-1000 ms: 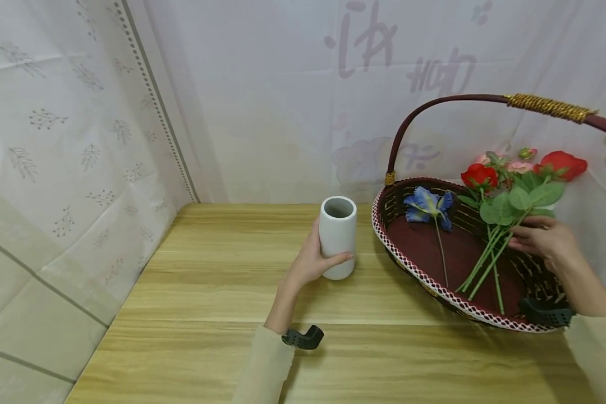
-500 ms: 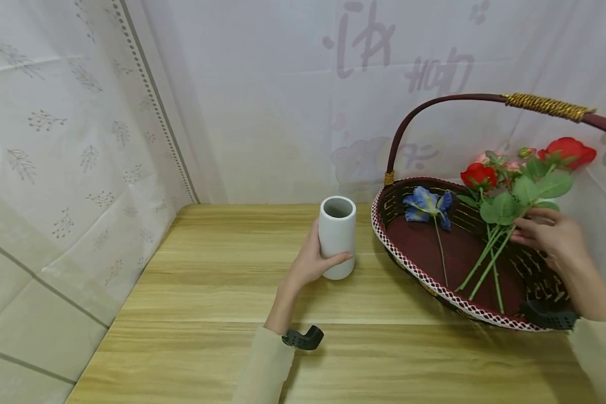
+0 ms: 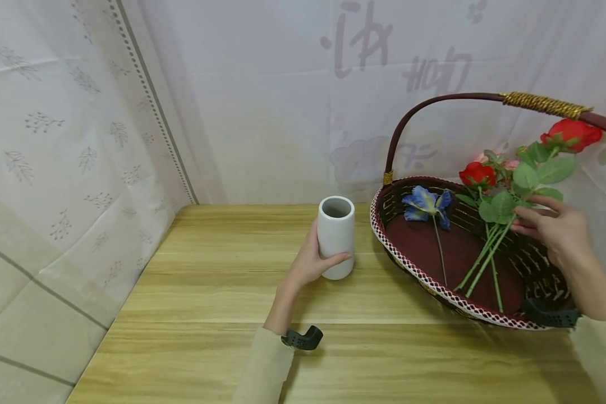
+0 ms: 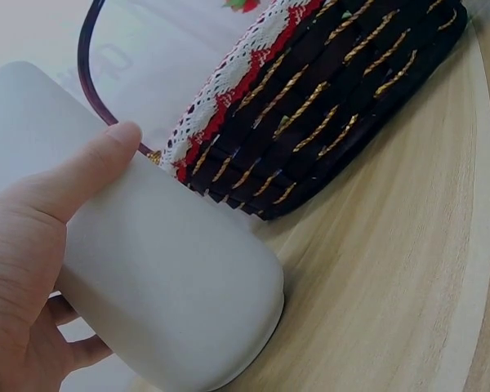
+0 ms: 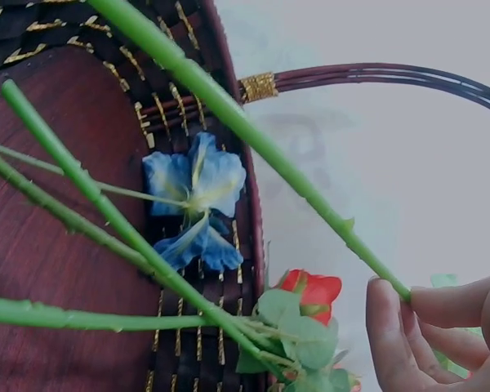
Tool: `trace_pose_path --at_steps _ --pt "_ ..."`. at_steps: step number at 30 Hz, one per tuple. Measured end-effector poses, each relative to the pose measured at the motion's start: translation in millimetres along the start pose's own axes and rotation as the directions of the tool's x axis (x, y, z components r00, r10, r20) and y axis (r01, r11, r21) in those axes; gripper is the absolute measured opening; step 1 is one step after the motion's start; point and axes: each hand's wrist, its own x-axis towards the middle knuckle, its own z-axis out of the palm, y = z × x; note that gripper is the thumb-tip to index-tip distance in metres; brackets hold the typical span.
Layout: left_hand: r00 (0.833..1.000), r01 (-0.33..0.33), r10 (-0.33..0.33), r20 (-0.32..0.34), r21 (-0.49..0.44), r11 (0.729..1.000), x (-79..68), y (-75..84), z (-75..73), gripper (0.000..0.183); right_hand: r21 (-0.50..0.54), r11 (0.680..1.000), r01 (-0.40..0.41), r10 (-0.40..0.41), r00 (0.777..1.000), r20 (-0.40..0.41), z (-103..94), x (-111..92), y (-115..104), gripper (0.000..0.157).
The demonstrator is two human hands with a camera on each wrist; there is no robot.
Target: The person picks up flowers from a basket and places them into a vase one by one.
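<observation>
My left hand [image 3: 309, 262] grips a white cylindrical vase [image 3: 337, 238] that stands upright on the table, thumb across its near side. Seen from the left wrist, the vase [image 4: 171, 278] lies between thumb and fingers. On the right, my right hand [image 3: 563, 230] pinches the green stem [image 5: 269, 151] of a large red rose [image 3: 572, 134] between thumb and fingertips, over the basket. That rose's head is above the others. A second red rose [image 3: 478, 174], pink flowers [image 3: 511, 164] and a blue iris-like flower [image 3: 424, 205] lie in the basket.
The dark woven basket [image 3: 419, 276] has a white-and-red lace rim and a tall arched handle [image 3: 434, 102] rising over the flowers. A wooden table [image 3: 207, 303] carries vase and basket. Pale printed curtains [image 3: 252, 101] hang behind and to the left.
My right hand has moved slightly up and right, raising the large red rose away from the other flowers. The left hand and vase have stayed in place.
</observation>
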Motion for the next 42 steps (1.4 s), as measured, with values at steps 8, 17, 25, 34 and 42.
trace_pose_path --at_steps 8,17,25,34,42 --pt "1.000 0.016 -0.016 0.006 -0.028 0.999 0.6 -4.8 -0.6 0.099 -0.007 0.997 0.081 -0.082 0.996 -0.033 9.2 -3.6 -10.8 0.070" --pt "1.000 0.015 -0.015 0.003 -0.031 0.999 -0.6 -0.6 -1.0 0.098 -0.005 0.995 0.102 -0.102 0.994 -0.035 23.2 -10.9 -18.8 0.079" --pt "0.999 0.037 -0.037 0.008 -0.023 0.999 -2.5 1.3 -2.4 0.098 0.136 0.977 0.167 -0.176 0.983 0.055 34.2 -20.5 -20.7 0.025" --pt "1.000 0.028 -0.028 0.004 -0.017 0.999 -2.2 0.8 -1.9 0.098 0.202 0.961 0.189 -0.219 0.967 0.134 52.4 -32.3 -19.8 0.028" --pt "1.000 0.012 -0.012 0.003 -0.021 1.000 -1.9 0.2 -2.1 0.097 0.208 0.959 0.194 -0.233 0.955 0.185 62.9 -38.1 -15.6 0.029"
